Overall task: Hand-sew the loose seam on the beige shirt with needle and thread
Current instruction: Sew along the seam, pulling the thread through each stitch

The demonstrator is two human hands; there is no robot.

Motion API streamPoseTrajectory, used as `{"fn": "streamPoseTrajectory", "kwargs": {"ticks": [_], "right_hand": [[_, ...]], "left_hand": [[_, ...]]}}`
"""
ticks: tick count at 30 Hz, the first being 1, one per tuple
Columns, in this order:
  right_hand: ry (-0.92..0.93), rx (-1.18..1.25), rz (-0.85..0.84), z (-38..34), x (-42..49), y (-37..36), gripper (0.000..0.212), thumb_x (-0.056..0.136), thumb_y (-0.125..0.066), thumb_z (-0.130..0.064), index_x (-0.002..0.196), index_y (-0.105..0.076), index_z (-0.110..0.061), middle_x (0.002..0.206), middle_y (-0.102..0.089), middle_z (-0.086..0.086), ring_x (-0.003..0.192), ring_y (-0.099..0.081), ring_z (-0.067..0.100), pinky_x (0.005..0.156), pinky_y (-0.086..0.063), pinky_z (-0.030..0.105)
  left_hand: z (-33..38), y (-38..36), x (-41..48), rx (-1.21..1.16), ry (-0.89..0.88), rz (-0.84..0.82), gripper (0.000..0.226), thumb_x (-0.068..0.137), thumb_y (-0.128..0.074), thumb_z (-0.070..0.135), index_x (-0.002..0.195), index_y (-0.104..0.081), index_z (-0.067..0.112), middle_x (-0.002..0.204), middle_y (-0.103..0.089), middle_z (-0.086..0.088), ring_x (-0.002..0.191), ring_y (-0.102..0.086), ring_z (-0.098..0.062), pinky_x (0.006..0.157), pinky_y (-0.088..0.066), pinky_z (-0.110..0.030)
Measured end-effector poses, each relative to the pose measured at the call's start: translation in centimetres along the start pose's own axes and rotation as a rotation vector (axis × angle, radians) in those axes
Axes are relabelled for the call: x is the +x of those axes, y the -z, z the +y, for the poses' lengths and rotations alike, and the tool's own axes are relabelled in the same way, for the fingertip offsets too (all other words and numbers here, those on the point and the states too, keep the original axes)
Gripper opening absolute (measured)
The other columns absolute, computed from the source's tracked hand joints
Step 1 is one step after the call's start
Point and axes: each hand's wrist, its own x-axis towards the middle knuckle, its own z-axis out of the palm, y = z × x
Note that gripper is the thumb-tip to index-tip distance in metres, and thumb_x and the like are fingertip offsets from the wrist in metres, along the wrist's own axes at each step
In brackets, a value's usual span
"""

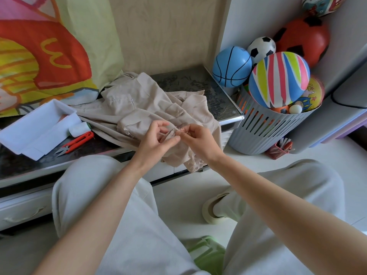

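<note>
While the person sits facing it, a low dark-topped table holds the work. Crumpled across the table's middle lies the beige shirt, its near edge hanging over the front rim. To the right, on the floor, a grey slotted basket is heaped with balls, a striped ball uppermost. On the table's left end sits a white tray.

Both hands meet over the shirt's front edge. The left hand pinches a fold of the cloth between thumb and fingers. The right hand, just beside it, has its fingertips closed on the needle, which points into the held fold.

Orange snips lie by the tray, touching a white thread spool. Any thread on the needle is too fine to make out.
</note>
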Motion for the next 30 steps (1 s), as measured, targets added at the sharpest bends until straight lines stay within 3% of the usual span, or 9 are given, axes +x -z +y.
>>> {"fn": "streamPoseTrajectory", "kwargs": {"ticks": [3, 6, 9, 14, 18, 20, 22, 25, 30], "right_hand": [[-0.017, 0.001, -0.005, 0.1, 0.1, 0.1, 0.007, 0.091, -0.061, -0.012, 0.088, -0.061, -0.006, 0.072, -0.059, 0.005, 0.062, -0.052, 0.004, 0.059, -0.04, 0.015], [-0.014, -0.026, -0.005, 0.2, 0.0, 0.4, 0.009, 0.091, -0.061, -0.014, 0.084, -0.061, -0.009, 0.067, -0.057, -0.002, 0.052, -0.048, -0.005, 0.053, -0.037, 0.009], [-0.019, -0.017, -0.017, 0.4, -0.2, 0.6, 0.01, 0.092, -0.06, -0.015, 0.085, -0.059, -0.008, 0.066, -0.053, -0.005, 0.048, -0.046, -0.006, 0.051, -0.036, 0.008], [-0.095, -0.113, -0.08, 0.9, -0.4, 1.1, 0.018, 0.093, -0.058, -0.032, 0.096, -0.056, -0.014, 0.07, -0.046, -0.01, 0.058, -0.045, -0.002, 0.056, -0.036, 0.008], [-0.112, -0.218, -0.204, 0.8, -1.2, 1.2, 0.034, 0.091, -0.063, -0.023, 0.063, -0.043, -0.018, 0.059, -0.035, -0.008, 0.043, -0.035, -0.002, 0.046, -0.029, 0.009], [-0.107, -0.217, -0.189, 0.8, -1.3, 1.2, 0.039, 0.091, -0.063, -0.019, 0.06, -0.04, -0.017, 0.058, -0.034, -0.007, 0.041, -0.034, -0.002, 0.044, -0.028, 0.01], [-0.111, -0.191, -0.175, 0.9, -1.3, 1.2, 0.037, 0.091, -0.062, -0.018, 0.06, -0.042, -0.017, 0.057, -0.035, -0.007, 0.041, -0.034, -0.002, 0.044, -0.028, 0.01], [-0.114, -0.169, -0.164, 0.9, -1.3, 1.3, 0.036, 0.09, -0.063, -0.017, 0.06, -0.043, -0.017, 0.056, -0.035, -0.008, 0.04, -0.034, -0.002, 0.044, -0.028, 0.01], [-0.094, -0.245, -0.167, 1.2, -1.3, 1.5, 0.035, 0.09, -0.063, -0.022, 0.065, -0.042, -0.013, 0.057, -0.032, -0.008, 0.044, -0.03, 0.001, 0.047, -0.025, 0.015]], "left_hand": [[-0.3, 0.0, 0.1, 0.055, -0.011, -0.059, 0.034, 0.08, -0.074, 0.025, 0.109, -0.057, 0.024, 0.105, -0.066, 0.006, 0.099, -0.062, -0.005, 0.084, -0.046, -0.017], [-0.5, 0.1, 0.2, 0.219, -0.089, -0.06, 0.012, 0.085, -0.07, 0.022, 0.079, -0.06, 0.026, 0.066, -0.056, 0.017, 0.066, -0.049, 0.0, 0.062, -0.041, -0.018], [-0.6, 0.0, 0.2, 0.276, -0.09, -0.025, 0.031, 0.093, -0.058, 0.015, 0.066, -0.047, 0.025, 0.053, -0.044, 0.016, 0.054, -0.037, -0.001, 0.054, -0.031, -0.018], [-0.3, 0.1, 0.4, 0.174, -0.034, -0.007, 0.017, 0.098, -0.045, 0.011, 0.087, -0.053, 0.021, 0.081, -0.056, 0.011, 0.074, -0.05, 0.002, 0.072, -0.04, -0.016], [-0.2, 0.1, 0.4, 0.134, 0.014, 0.021, 0.013, 0.099, -0.043, 0.013, 0.098, -0.054, 0.005, 0.092, -0.056, 0.0, 0.087, -0.05, -0.009, 0.081, -0.041, -0.025], [-0.2, 0.2, 0.4, 0.094, 0.048, 0.029, 0.027, 0.097, -0.046, 0.023, 0.106, -0.052, -0.002, 0.099, -0.058, -0.006, 0.093, -0.052, -0.013, 0.087, -0.042, -0.031], [0.0, 0.3, 0.4, 0.034, 0.101, 0.037, 0.04, 0.088, -0.047, 0.033, 0.103, -0.052, -0.005, 0.096, -0.057, -0.007, 0.092, -0.052, -0.015, 0.087, -0.042, -0.035], [0.1, 0.4, 0.4, -0.043, 0.171, 0.002, 0.031, 0.088, -0.053, 0.03, 0.097, -0.058, 0.0, 0.091, -0.06, -0.004, 0.089, -0.056, -0.015, 0.088, -0.044, -0.036], [0.0, 0.4, 0.2, 0.04, 0.133, -0.039, 0.046, 0.075, -0.066, 0.039, 0.09, -0.059, -0.004, 0.085, -0.057, -0.005, 0.083, -0.055, -0.016, 0.081, -0.046, -0.036]]}}
